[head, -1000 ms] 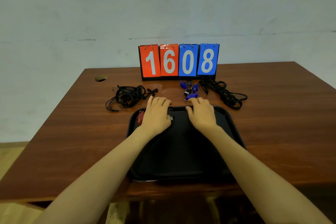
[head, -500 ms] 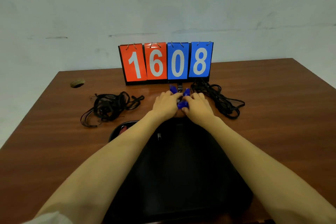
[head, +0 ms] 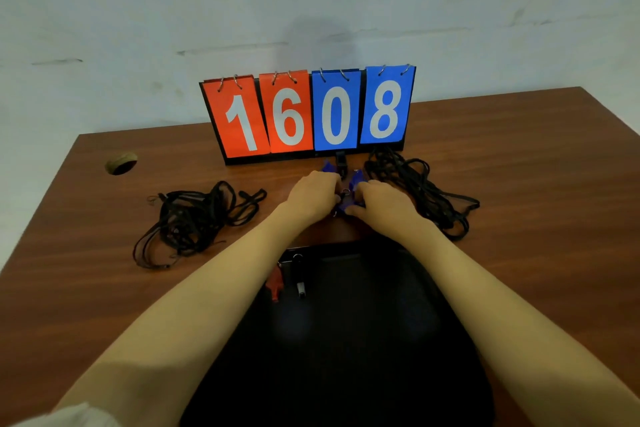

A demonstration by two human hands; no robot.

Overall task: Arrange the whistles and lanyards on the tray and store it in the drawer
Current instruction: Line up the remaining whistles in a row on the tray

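Both hands — left hand (head: 313,196) and right hand (head: 384,203) — curl over blue whistles (head: 346,205) between their fingertips; exact grip unclear. Black lanyards (head: 194,218) lie outside each hand, black tray (head: 346,340) behind the wrists.

Bare room: desk (head: 519,163), plain wall (head: 311,3)

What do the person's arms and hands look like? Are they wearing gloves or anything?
No gloves. Both the left hand and the right hand are bare, with no rings, watch or bracelets showing. The forearms are bare too. The only clothing in view is a bit of pale, whitish sleeve at the bottom left corner, up near the left elbow. No sleeve shows on the right arm.
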